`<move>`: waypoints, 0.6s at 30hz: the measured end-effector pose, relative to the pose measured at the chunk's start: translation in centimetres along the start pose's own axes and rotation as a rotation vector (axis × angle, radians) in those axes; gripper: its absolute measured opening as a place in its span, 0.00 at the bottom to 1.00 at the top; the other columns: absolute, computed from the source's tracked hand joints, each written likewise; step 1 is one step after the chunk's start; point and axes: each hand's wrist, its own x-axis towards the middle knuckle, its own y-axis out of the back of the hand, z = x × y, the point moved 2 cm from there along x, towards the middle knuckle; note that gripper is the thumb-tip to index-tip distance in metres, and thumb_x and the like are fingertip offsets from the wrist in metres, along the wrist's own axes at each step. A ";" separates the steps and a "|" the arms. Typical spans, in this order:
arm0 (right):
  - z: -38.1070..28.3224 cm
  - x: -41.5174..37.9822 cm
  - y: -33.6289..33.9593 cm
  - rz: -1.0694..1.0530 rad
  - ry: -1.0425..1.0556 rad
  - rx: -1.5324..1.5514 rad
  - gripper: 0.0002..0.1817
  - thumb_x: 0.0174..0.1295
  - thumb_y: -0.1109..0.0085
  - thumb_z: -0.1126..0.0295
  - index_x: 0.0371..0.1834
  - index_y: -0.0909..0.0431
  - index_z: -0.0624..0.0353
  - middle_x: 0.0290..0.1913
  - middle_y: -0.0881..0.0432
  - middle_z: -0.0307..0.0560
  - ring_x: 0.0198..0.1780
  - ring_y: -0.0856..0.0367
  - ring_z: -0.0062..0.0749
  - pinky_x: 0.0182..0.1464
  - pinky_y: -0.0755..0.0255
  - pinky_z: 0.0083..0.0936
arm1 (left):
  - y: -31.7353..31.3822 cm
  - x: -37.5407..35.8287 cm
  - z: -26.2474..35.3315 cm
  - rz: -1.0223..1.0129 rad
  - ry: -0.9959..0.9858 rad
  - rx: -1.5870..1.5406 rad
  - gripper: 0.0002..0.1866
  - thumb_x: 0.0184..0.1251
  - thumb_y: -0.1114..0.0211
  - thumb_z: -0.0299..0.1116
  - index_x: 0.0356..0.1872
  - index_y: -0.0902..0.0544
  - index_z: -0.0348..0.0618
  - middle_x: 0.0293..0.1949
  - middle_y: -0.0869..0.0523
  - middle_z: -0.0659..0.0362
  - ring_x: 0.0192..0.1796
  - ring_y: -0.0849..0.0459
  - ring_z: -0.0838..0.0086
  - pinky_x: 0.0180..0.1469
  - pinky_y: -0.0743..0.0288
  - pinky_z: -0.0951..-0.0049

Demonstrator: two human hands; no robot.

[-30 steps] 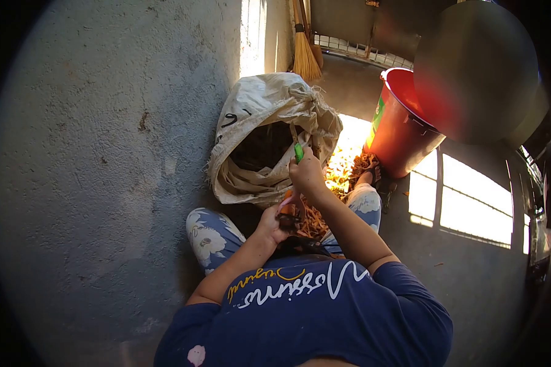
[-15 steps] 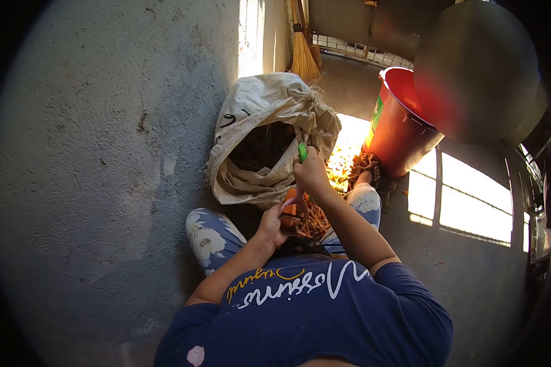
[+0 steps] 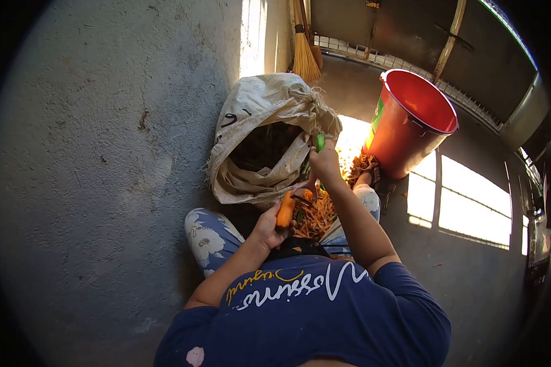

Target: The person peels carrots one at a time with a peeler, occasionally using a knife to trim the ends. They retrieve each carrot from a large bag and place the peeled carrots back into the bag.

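My left hand (image 3: 268, 227) is closed around the lower end of an orange carrot (image 3: 285, 210), held over my lap. My right hand (image 3: 325, 163) grips a peeler with a green handle end (image 3: 320, 142); its pinkish head (image 3: 308, 186) is beside the carrot's upper end. Whether blade and carrot touch is too small to tell. Below and behind them lies a heap of orange peelings (image 3: 315, 217) between my legs. Just beyond my hands stands an open whitish woven sack (image 3: 251, 98), its inside dark.
A red bucket (image 3: 404, 137) stands on the floor at the right, with more peelings (image 3: 362, 165) near my foot. A broom (image 3: 304, 56) leans by the wall (image 3: 104, 153). A metal gate (image 3: 410, 40) is at the back.
My right hand has moved slightly away and to the right with the peeler, showing more of the carrot. The dark blurred shape over the bucket has gone.
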 end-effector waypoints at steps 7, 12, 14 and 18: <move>-4.8 -5.5 0.5 -0.112 0.117 0.043 0.14 0.57 0.49 0.66 0.38 0.36 0.67 0.28 0.24 0.70 0.35 0.24 0.63 0.37 0.32 0.47 | -0.1 1.2 -0.3 0.064 -0.023 -0.027 0.21 0.67 0.54 0.49 0.44 0.26 0.42 0.35 0.20 0.53 0.34 0.20 0.62 0.33 0.23 0.62; -4.4 -5.4 -0.1 -0.117 0.114 0.058 0.14 0.57 0.49 0.66 0.38 0.37 0.66 0.28 0.24 0.69 0.34 0.24 0.63 0.36 0.31 0.47 | -0.7 1.2 -0.7 0.088 -0.011 -0.190 0.15 0.68 0.55 0.43 0.41 0.26 0.45 0.30 0.21 0.57 0.25 0.21 0.69 0.29 0.23 0.64; -4.2 -5.3 -0.2 -0.115 0.107 0.065 0.14 0.57 0.49 0.66 0.38 0.37 0.66 0.28 0.24 0.69 0.34 0.23 0.63 0.36 0.31 0.47 | -0.4 1.4 -0.8 0.078 -0.018 -0.183 0.15 0.68 0.55 0.43 0.41 0.26 0.45 0.30 0.21 0.58 0.25 0.21 0.69 0.28 0.24 0.65; -3.1 -4.7 -1.1 -0.099 0.087 0.044 0.15 0.56 0.49 0.67 0.40 0.36 0.66 0.28 0.24 0.69 0.35 0.23 0.62 0.37 0.31 0.47 | -0.1 1.3 -0.2 0.027 -0.051 -0.036 0.17 0.66 0.53 0.45 0.42 0.25 0.42 0.31 0.21 0.55 0.32 0.22 0.65 0.30 0.27 0.64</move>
